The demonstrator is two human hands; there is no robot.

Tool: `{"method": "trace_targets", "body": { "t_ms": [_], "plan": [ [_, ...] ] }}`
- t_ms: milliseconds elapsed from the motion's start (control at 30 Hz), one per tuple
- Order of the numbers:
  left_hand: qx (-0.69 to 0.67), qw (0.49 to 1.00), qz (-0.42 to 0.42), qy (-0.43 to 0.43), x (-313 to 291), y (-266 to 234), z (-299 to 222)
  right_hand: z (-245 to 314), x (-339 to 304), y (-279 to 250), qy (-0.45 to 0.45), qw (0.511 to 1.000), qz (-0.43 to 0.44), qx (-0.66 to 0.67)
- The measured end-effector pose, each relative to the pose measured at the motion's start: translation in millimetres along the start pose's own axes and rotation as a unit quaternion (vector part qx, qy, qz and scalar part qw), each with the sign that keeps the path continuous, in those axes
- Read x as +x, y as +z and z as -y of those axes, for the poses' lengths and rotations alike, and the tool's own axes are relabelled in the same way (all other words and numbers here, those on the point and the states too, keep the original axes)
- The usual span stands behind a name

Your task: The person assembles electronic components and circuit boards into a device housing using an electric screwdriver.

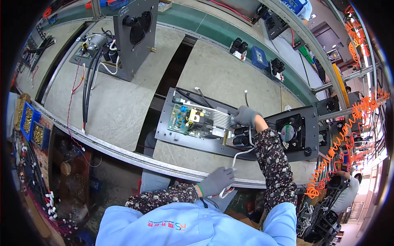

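Light-blue work shirt cloth [164,229] is filling the foreground, nearest the camera. Beyond it, a dark grey sheet-metal chassis [163,129] is lying across the pale grey worktop [111,106], in front of the person, carrying a green circuit board [179,119], a silver ribbed coil [220,120], black cylindrical components [241,140] and, at its right end, a panel with a black fan [289,133]. Gloved in grey, the right hand [246,117] is resting at the coil's right end with fingers curled; whether they are pinching anything cannot be told. Also gloved in grey, the left hand [217,181] is closing its fingers around a white flexible cable [242,153], which is running from the chassis over the bench edge. By judgement, the chassis is likely proving stiff and fairly heavy, best lifted by its bare metal edges; the board is appearing fragile, and the cable soft, best held along its sleeve. Farther out, a similar fan-bearing unit [144,57] is standing at upper left, blue trays of brass-coloured parts [27,117] are sitting at far left, and orange coiled hoses [324,172] are hanging at right.
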State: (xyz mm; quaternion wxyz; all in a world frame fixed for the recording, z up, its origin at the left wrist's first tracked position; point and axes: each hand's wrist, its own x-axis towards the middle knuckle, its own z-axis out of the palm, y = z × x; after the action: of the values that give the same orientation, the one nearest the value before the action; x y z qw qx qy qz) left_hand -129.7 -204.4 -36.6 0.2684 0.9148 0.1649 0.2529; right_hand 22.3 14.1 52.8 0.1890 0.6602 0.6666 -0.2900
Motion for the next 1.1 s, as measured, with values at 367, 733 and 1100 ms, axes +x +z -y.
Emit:
{"method": "trace_targets", "body": {
  "t_ms": [367, 733, 1100],
  "plan": [
    [0.007, 1.000, 0.028, -0.009, 0.0, -1.8, 0.8, -2.6, -11.0, -8.3, 0.024, 0.996, 0.010, 0.088],
    [0.008, 0.999, 0.037, -0.012, 1.5, -3.9, -0.5, -1.8, -17.1, -1.0, 0.025, 0.989, -0.013, 0.148],
    [0.003, 1.000, 0.020, -0.009, 0.5, -1.0, -0.1, -6.9, -8.2, 4.1, 0.067, 0.989, -0.011, 0.129]
  ]
}}
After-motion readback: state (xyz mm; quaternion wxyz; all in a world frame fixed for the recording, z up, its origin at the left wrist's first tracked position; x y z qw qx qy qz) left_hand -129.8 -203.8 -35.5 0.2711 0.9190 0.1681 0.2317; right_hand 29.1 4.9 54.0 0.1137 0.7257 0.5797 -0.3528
